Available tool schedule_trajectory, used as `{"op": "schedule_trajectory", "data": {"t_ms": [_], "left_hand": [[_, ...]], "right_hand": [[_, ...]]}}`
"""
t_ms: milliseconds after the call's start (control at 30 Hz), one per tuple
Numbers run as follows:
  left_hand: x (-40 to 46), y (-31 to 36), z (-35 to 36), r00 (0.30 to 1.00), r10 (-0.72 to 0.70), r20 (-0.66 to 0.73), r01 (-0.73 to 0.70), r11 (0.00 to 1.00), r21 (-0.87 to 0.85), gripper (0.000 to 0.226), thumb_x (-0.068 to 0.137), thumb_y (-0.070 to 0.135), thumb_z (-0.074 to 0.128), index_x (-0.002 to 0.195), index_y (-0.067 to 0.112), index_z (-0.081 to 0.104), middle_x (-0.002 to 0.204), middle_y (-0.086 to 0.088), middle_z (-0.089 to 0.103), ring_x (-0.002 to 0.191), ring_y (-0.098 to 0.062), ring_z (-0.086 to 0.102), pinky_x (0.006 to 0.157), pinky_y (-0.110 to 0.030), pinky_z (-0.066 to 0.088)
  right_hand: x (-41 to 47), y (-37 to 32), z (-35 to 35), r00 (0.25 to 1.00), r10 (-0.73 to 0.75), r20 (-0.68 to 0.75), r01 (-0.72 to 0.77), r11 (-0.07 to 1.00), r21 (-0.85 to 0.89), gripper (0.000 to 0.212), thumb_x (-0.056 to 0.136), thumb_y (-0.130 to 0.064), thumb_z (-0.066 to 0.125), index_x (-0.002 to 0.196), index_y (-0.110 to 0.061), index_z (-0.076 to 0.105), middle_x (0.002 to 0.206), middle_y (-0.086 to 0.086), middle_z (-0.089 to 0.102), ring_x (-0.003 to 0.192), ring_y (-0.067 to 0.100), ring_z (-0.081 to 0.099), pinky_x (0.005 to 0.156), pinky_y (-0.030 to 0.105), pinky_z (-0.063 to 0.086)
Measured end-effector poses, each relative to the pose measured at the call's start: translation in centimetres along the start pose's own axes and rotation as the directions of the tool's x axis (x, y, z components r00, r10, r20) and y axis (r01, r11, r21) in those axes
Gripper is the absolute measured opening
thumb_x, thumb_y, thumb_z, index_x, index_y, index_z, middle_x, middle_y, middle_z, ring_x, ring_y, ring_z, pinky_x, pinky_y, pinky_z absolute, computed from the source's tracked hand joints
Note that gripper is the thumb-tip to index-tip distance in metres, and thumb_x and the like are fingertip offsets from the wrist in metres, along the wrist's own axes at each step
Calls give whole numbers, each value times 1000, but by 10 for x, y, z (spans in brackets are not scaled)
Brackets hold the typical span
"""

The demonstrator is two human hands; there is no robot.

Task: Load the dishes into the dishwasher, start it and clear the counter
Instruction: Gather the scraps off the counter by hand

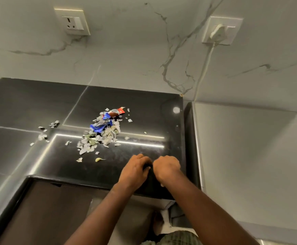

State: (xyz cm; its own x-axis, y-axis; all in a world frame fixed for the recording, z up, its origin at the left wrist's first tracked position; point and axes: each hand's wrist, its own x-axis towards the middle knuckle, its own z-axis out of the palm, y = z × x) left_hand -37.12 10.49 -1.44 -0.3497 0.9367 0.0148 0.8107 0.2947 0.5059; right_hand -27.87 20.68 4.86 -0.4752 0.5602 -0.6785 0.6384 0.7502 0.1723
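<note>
Two fists side by side near black table (38, 106) edge: left hand (135, 171) clenched, right hand (167, 167) clenched, contents not discernible; litter pile (102, 129) beyond.

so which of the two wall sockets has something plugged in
The right wall socket, above the counter's right end: a white plug sits in it, its cord hanging down. The left wall socket is bare.
</note>
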Motion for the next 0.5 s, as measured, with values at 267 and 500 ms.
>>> {"op": "schedule_trajectory", "data": {"t_ms": [267,500], "left_hand": [[17,-70,-36,953,-38,-301,86,985,148,28,93,28,66,121,26,66,109,7,65,102,-19,58,85,-37,49],[28,-179,-92,813,-352,-464,445,889,105,53,95,43,65,143,22,52,152,-8,45,142,-32,38,116,-58,30]], "right_hand": [[44,-12,-35,960,11,280,47,979,-197,37,90,-20,78,125,-9,72,130,11,69,122,31,65,97,43,58],[65,-2,-49,863,-23,505,201,932,-301,87,72,-66,83,141,-19,59,140,-1,65,131,29,59,113,45,40]]}}
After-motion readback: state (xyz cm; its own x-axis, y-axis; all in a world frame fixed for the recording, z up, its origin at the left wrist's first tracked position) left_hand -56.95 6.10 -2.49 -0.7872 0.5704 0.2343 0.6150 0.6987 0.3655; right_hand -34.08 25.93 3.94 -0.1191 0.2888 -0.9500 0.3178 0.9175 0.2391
